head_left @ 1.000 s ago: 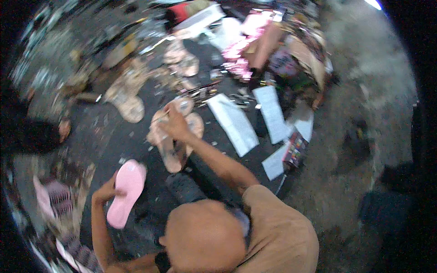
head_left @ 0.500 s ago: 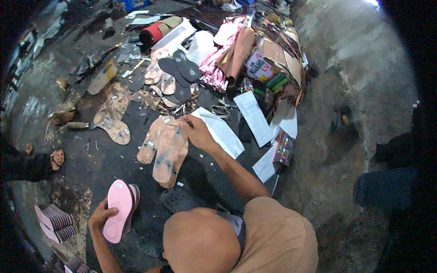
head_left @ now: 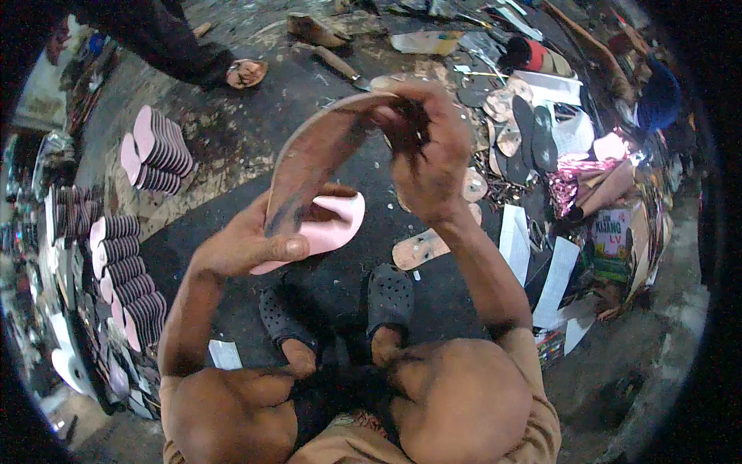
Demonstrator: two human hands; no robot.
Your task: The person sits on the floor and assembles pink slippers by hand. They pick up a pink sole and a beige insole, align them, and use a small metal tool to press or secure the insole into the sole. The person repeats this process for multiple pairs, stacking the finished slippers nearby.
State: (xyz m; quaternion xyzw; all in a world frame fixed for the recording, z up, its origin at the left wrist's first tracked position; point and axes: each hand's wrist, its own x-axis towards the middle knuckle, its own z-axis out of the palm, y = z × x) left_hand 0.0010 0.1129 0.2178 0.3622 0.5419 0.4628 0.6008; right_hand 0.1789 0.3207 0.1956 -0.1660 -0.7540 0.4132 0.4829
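A thin brown sole-shaped template (head_left: 313,151) is bent into an arch between my hands. My right hand (head_left: 433,151) is closed around its far end, the fingers partly in shadow. My left hand (head_left: 236,243) holds a pink shoe sole (head_left: 340,224), its thumb on top, and the template's near end rests at that thumb. Part of the pink sole is hidden behind the template; whether more soles lie under it I cannot tell. Another brown template (head_left: 425,247) lies on the dark ground mat beyond my right clog (head_left: 390,298).
Stacks of pink soles with striped edges (head_left: 158,155) stand at left, with a longer row (head_left: 127,278) nearer. A person's sandalled foot (head_left: 246,73) is at the far left. A wooden-handled blade (head_left: 340,66), dark insoles (head_left: 533,127) and paper sheets (head_left: 556,282) lie around.
My right hand has lifted a brown template off the ground and brought it to my left hand, bending it. The left hand has risen with the pink sole. The view has swung left.
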